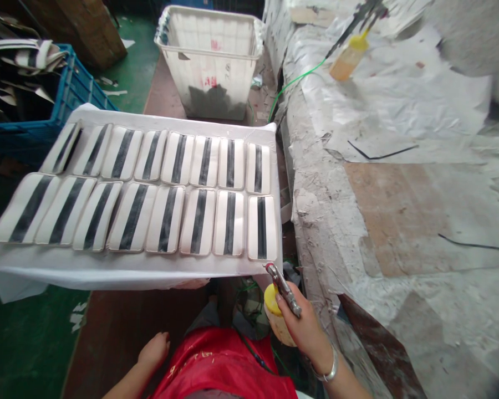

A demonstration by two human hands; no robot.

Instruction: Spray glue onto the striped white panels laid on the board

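Observation:
My right hand (301, 316) is wrapped round a metal spray gun (283, 289) with a yellow-capped cup (279, 318) of pale liquid under it. The gun's nozzle is just below the near right corner of a white-covered table (149, 267). On that table lie two rows of white panels, each with a dark lengthwise stripe; the striped panel (253, 227) at the near right end is closest to the nozzle. My left hand (154, 348) hangs low in front of the table with its fingers curled, and nothing shows in it.
Beyond the table stands a large white bin (216, 72). A blue crate (72, 83) of scraps is at the far left. Along the right runs a paper-covered bench (316, 221) with thin dark strips and a second spray gun (351, 52) on a green hose (295, 82).

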